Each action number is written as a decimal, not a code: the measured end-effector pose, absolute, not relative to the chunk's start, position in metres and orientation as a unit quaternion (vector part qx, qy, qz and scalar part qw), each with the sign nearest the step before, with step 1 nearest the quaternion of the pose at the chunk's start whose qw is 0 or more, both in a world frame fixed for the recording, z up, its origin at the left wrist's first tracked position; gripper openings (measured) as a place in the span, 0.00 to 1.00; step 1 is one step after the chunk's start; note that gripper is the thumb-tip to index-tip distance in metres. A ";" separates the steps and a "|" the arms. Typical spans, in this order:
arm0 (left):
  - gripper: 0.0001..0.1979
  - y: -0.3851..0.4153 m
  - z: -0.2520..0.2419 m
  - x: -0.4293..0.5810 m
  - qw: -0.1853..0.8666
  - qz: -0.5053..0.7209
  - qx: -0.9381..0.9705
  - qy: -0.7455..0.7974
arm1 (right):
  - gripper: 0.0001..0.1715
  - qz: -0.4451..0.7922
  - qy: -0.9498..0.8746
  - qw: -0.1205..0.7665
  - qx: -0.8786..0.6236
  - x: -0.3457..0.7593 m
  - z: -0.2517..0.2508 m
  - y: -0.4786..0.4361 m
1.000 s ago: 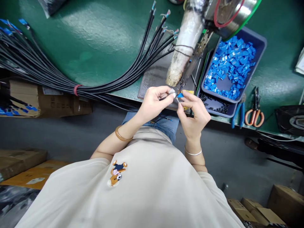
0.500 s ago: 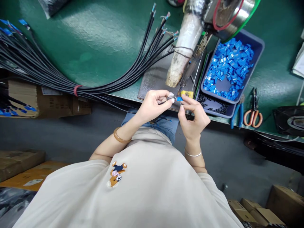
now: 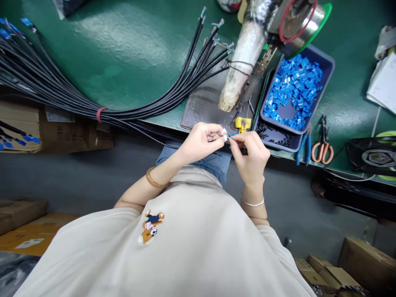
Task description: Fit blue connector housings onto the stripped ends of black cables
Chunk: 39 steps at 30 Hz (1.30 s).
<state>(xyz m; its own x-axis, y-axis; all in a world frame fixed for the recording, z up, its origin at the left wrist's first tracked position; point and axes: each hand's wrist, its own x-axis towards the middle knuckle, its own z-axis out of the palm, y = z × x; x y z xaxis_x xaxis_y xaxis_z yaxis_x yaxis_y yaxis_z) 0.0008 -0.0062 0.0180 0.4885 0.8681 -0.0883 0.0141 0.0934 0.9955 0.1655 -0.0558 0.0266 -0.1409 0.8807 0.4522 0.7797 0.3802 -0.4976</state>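
Note:
My left hand (image 3: pixel 202 141) pinches a small white piece (image 3: pixel 224 133) with thin wires at the bench's front edge. Close against it, my right hand (image 3: pixel 251 153) has thumb and forefinger pressed together on a thin dark wire end. A bit of a blue connector (image 3: pixel 234 135) shows just behind the right fingertips; whether it is held is unclear. Above the hands are the tip of a white wrapped tube (image 3: pixel 228 99) and a yellow block (image 3: pixel 243 123). A dark metal plate (image 3: pixel 201 105) lies under the tube.
Black cables (image 3: pixel 133 114), tied by a red band, run across the green bench (image 3: pixel 123 49). Right of the plate, a grey bin (image 3: pixel 328 70) holds blue connectors above another with black parts. Blue-handled pliers (image 3: pixel 303 148), orange-handled cutters (image 3: pixel 322 152) and a fan (image 3: pixel 375 157) stand further right.
My right fingers have closed in and shifted slightly down toward the left fingertips. The blue connector, plainly visible between the hands before, is now mostly hidden. The view has shifted a little.

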 end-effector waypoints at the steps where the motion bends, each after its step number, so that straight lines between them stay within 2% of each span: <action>1: 0.07 -0.008 0.016 0.001 0.618 0.340 0.596 0.384 | 0.02 0.076 -0.752 0.341 -0.559 0.165 0.026 -0.055; 5: 0.09 -0.014 0.009 0.004 0.517 0.386 0.652 0.398 | 0.04 0.110 -0.728 0.340 -0.585 0.162 0.023 -0.056; 8: 0.08 -0.017 0.006 0.007 0.477 0.417 0.664 0.398 | 0.02 0.172 -0.642 0.427 -0.613 0.161 0.020 -0.058; 11: 0.09 -0.018 0.005 0.010 0.488 0.435 0.633 0.415 | 0.02 0.146 -0.590 0.486 -0.628 0.163 0.019 -0.059; 14: 0.09 -0.014 0.004 0.011 0.519 0.435 0.603 0.423 | 0.01 0.085 -0.650 0.467 -0.594 0.163 0.017 -0.058; 20: 0.07 -0.005 -0.002 0.013 0.539 0.440 0.587 0.414 | 0.07 0.020 -0.708 0.448 -0.545 0.159 0.011 -0.052; 27: 0.07 0.007 -0.002 0.012 0.575 0.439 0.567 0.394 | 0.06 0.040 -0.704 0.452 -0.546 0.159 0.011 -0.044; 39: 0.08 0.011 0.010 0.011 0.566 0.431 0.582 0.395 | 0.06 0.049 -0.709 0.450 -0.541 0.160 0.014 -0.043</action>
